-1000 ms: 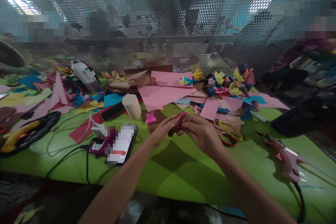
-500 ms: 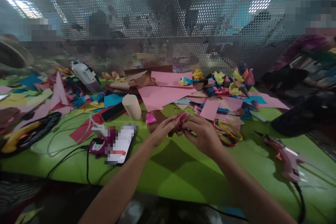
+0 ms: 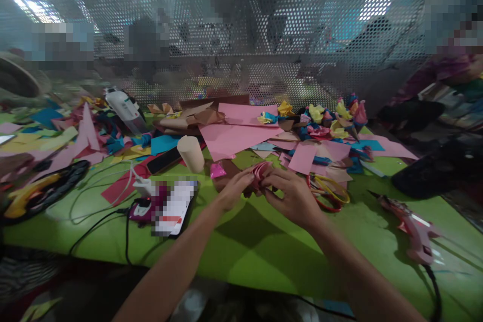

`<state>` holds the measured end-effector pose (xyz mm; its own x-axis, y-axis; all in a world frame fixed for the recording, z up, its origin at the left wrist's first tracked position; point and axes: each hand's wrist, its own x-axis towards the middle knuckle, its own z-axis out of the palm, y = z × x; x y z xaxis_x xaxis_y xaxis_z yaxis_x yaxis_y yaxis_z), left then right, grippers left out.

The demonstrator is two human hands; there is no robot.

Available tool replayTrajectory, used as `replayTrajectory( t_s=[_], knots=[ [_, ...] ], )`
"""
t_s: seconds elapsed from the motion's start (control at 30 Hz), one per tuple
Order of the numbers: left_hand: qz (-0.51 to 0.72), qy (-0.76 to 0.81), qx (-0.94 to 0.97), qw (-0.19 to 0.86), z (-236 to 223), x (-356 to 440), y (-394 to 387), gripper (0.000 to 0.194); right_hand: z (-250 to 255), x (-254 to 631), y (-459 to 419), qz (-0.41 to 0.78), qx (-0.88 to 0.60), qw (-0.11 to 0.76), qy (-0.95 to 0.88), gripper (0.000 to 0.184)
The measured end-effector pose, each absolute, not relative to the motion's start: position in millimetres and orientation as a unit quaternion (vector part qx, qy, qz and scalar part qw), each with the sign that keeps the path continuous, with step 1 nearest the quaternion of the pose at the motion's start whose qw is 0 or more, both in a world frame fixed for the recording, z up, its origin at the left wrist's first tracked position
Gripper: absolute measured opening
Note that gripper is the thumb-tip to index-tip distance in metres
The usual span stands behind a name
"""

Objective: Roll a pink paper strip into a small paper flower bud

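Pink layered piece (image 3: pixel 260 171), just below frame centre, gripped by the fingers of left hand (image 3: pixel 234 188) at its left side and right hand (image 3: pixel 293 192) at its right; apparently paper, so presumably light, easily creased, best pinched gently near its base.

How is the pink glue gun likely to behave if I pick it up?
The glue gun looks like hard plastic, so it should stay stiff. Its cord runs out of view at the bottom, so it may tug. Its handle meets the barrel at an angle, so it probably won't roll.
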<state>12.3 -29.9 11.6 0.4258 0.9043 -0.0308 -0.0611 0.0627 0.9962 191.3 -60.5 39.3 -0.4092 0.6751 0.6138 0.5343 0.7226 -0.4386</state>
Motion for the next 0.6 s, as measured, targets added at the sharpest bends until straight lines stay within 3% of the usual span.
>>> replayTrajectory(
  t_s=[0.6],
  knots=[
    [0.379, 0.420, 0.532, 0.629, 20.0, 12.7, -35.6, 0.059, 33.3, 192.1, -57.5, 0.007, -0.368, 0.400, -0.840, 0.015]
  ],
)
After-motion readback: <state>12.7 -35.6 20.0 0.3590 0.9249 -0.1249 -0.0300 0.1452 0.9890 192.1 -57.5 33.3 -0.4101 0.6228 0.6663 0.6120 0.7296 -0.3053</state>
